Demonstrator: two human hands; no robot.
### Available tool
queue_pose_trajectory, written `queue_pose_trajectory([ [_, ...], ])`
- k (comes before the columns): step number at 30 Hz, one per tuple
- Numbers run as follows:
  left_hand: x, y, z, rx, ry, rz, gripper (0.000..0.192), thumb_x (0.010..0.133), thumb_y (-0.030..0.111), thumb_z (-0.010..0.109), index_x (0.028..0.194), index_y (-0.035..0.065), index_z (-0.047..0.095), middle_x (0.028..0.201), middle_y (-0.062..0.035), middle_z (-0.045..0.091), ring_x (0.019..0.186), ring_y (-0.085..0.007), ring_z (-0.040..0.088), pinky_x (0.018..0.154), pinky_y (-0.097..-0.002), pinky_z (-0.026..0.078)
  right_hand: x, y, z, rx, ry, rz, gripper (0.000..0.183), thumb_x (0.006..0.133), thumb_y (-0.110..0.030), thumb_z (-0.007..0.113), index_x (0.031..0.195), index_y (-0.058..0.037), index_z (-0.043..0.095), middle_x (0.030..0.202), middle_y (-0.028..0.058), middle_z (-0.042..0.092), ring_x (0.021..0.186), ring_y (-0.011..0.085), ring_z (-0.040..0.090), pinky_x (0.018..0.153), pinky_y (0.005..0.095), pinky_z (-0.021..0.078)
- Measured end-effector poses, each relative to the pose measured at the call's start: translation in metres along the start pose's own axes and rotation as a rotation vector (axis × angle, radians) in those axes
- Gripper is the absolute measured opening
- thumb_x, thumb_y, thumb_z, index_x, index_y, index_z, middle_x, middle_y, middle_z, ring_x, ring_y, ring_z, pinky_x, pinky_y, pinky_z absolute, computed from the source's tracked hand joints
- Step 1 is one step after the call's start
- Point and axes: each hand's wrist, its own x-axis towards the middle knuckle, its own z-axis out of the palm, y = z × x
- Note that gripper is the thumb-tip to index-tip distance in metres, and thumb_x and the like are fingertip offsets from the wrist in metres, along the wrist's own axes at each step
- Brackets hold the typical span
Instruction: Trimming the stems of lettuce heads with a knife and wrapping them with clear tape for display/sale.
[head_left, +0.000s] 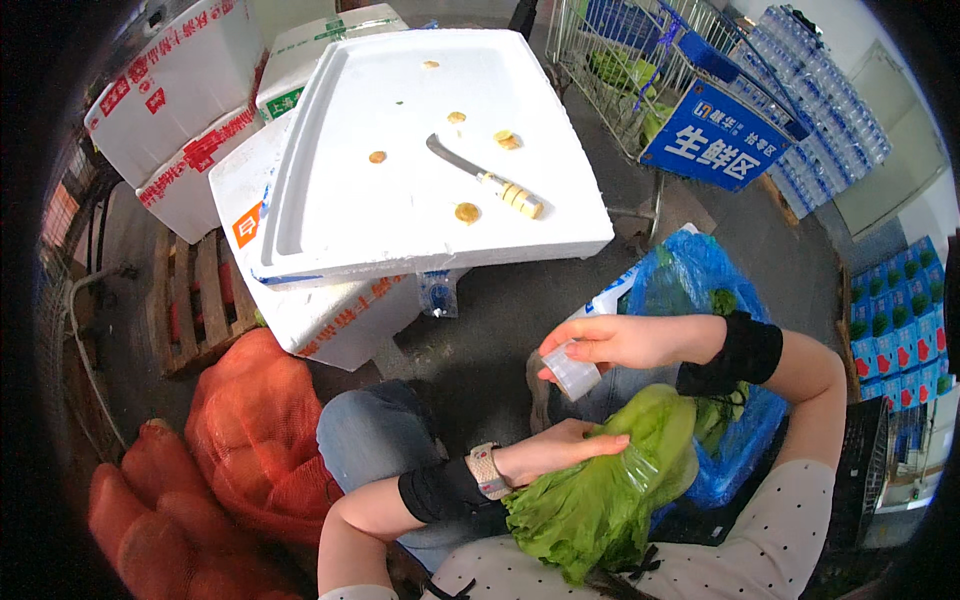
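Note:
My left hand (566, 450) holds a head of leafy green lettuce (600, 495) across my lap, its palm and fingers against the leaves. A band of clear tape (641, 469) shines around the lettuce's middle. Above it, my right hand (611, 345) grips a roll of clear tape (574, 369), apart from the lettuce. A curved knife (457, 159) with a banded yellowish handle lies on the white foam lid (360, 202) in front of me. Several round, brownish cut slices (466, 213) are scattered around the knife.
At right, a blue plastic bag (739, 292) holds greens. Orange mesh sacks (255, 427) of produce stand at left. Foam boxes (187, 82), a wooden pallet (184, 300) and a wire shopping cart (600, 90) surround the foam lid. Packed water bottles (825, 112) stand at the far right.

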Motion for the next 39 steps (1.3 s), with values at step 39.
queue_pose_trajectory([
  [39, 0.026, -0.039, 0.008, 0.048, 0.18, 0.153, 0.058, 0.082, 0.041, 0.058, 0.119, -0.0017, 0.042, 0.112, -0.0065, 0.051, 0.103, -0.0095, 0.046, 0.089, -0.0251, 0.036, -0.089, 0.038, 0.045, 0.251, 0.139, -0.323, 0.032, 0.094, -0.016, 0.036, 0.123, -0.0014, 0.036, 0.12, 0.0117, 0.05, 0.109, 0.0138, 0.046, 0.094, 0.0284, 0.0345],
])
